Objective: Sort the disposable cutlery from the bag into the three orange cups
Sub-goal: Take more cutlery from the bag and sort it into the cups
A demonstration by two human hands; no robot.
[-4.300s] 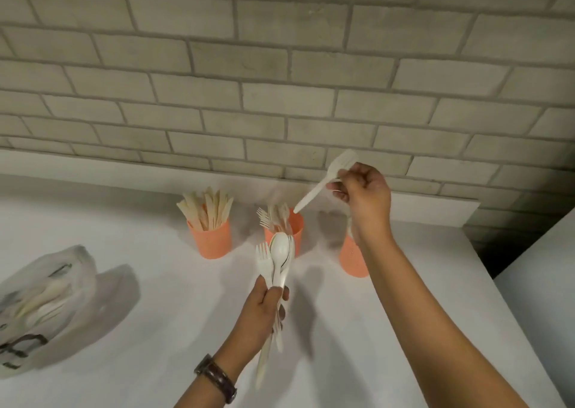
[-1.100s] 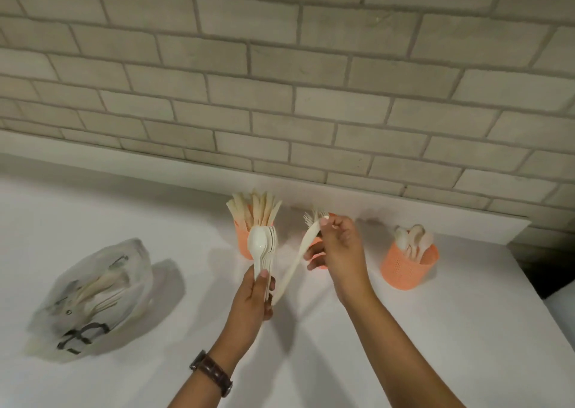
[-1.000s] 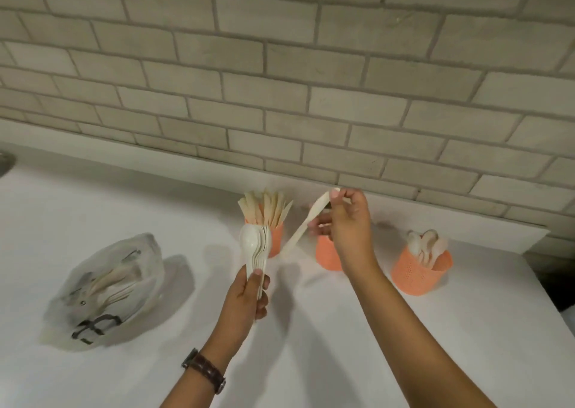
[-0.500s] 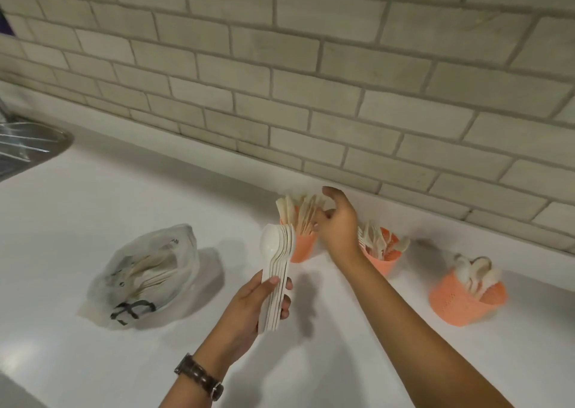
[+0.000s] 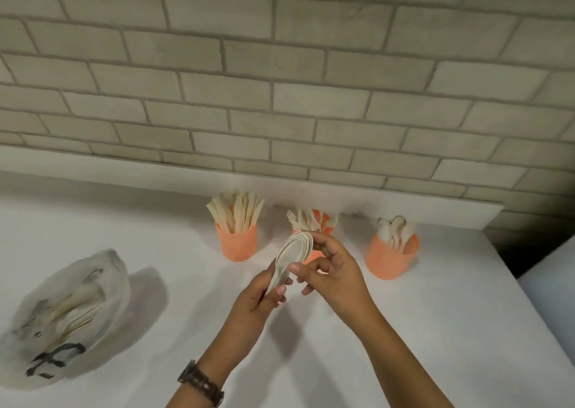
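My left hand (image 5: 261,295) grips a stack of white plastic spoons (image 5: 292,252) by the handles, bowls up. My right hand (image 5: 329,270) touches the stack, fingertips at the bowls and thumb at the necks. Three orange cups stand by the wall: the left cup (image 5: 237,243) holds knives, the middle cup (image 5: 323,221) holds forks and is partly hidden behind the spoons, the right cup (image 5: 390,258) holds spoons. A clear plastic bag (image 5: 62,317) with more cutlery lies at the left.
The white counter (image 5: 435,330) ends at a dark gap on the right, with another white surface (image 5: 553,283) beyond it. A grey brick wall (image 5: 280,80) rises behind a low white ledge (image 5: 124,186).
My right hand dropped a knife into the left cup and came back to the spoon stack in my left hand. The view has swung to the right.
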